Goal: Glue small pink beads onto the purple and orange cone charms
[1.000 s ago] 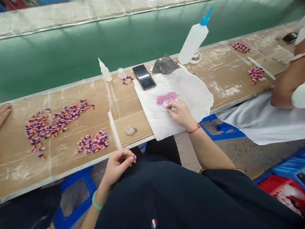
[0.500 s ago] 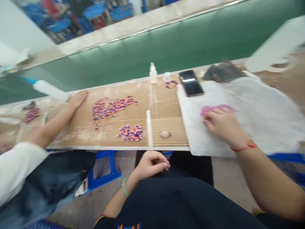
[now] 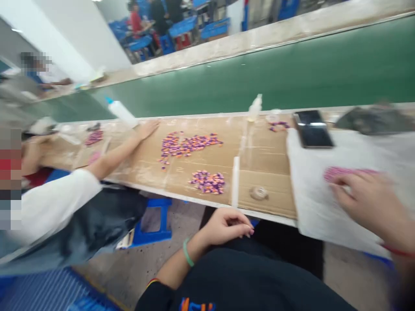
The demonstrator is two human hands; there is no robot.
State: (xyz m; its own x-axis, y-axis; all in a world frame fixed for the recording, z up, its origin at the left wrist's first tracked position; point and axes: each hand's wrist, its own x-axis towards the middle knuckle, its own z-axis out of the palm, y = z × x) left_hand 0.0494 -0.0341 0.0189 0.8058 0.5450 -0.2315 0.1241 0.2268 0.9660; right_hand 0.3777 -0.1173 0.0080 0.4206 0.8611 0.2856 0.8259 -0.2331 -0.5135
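Note:
My right hand (image 3: pixel 369 201) rests on a white cloth (image 3: pixel 311 190), fingers curled down at a pile of small pink pieces (image 3: pixel 337 172); what the fingertips pinch is too blurred to name. My left hand (image 3: pixel 227 224) lies on my dark-clothed lap below the bench edge, fingers loosely curled with the tips pinched together. A black phone (image 3: pixel 313 128) lies at the cloth's far corner. Two heaps of purple-and-orange pieces lie on the cardboard, the nearer heap (image 3: pixel 207 181) just across the bench edge from my left hand, the larger heap (image 3: pixel 188 144) beyond it.
A co-worker's arm in a white sleeve (image 3: pixel 52 203) reaches onto the cardboard bench (image 3: pixel 266 151) at left, hand (image 3: pixel 147 128) flat. A small glue bottle (image 3: pixel 255 106), a white stick (image 3: pixel 235 181) and a small clear lid (image 3: pixel 259 192) lie there. A green conveyor belt (image 3: pixel 259 77) runs behind. Blue stools stand below.
The view has swung left, bringing the co-worker and the far room into sight. My right hand stays at the pink pile; my left hand stays curled on my lap.

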